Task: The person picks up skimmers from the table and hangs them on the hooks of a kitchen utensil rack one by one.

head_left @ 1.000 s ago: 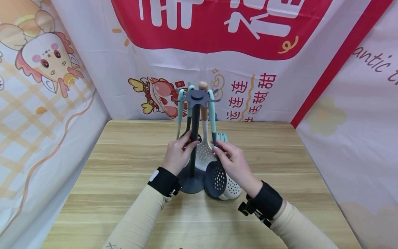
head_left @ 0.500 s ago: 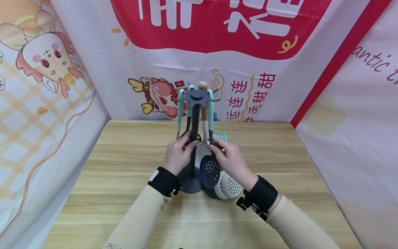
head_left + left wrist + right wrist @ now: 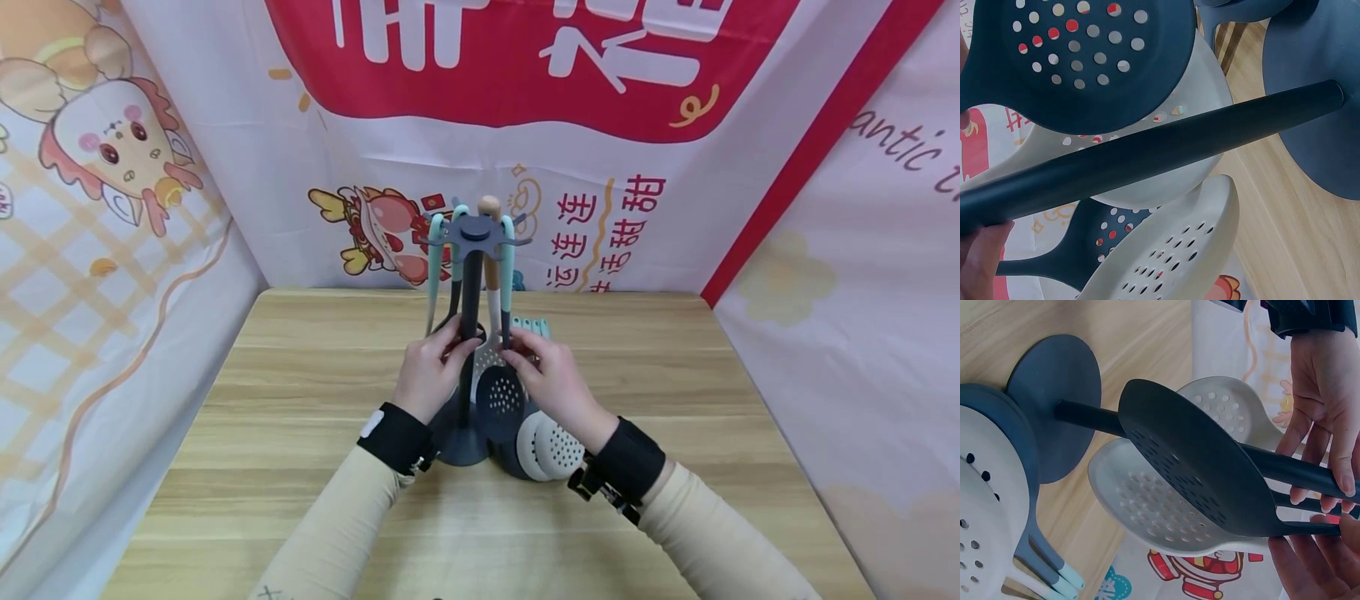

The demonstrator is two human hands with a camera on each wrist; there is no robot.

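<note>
- A left hand (image 3: 427, 367) grips the black pole (image 3: 470, 296) of a utensil stand, thumb and fingers around it, at the centre of the frame in the head view.
- A right hand (image 3: 558, 379), just right of centre, pinches the slim neck of a dark skimmer (image 3: 500, 404) between thumb and fingers.
- The skimmer hangs beside the pole, its perforated head below the fingers and its mint handle (image 3: 507, 262) rising to the right side of the stand's hooked top (image 3: 474, 232).
- Other utensils hang around the pole: a white skimmer (image 3: 489, 358) with a wooden handle behind it, and two mint-handled pieces at left, their lower ends partly hidden by the left hand.
- The stand's round base (image 3: 465, 450) sits on a wood-grain table (image 3: 262, 417), lower centre of the frame.
- Just right of the base, white perforated heads (image 3: 561, 450) lie overlapping a dark utensil, mint handle ends showing beyond the right hand.
- In the right wrist view, the skimmer's dark head slants across the middle, the pole passing behind it.
- Black bands (image 3: 397, 437) circle both wrists over beige sleeves (image 3: 330, 525); a printed cloth (image 3: 660, 242) hangs behind, across the upper frame.
</note>
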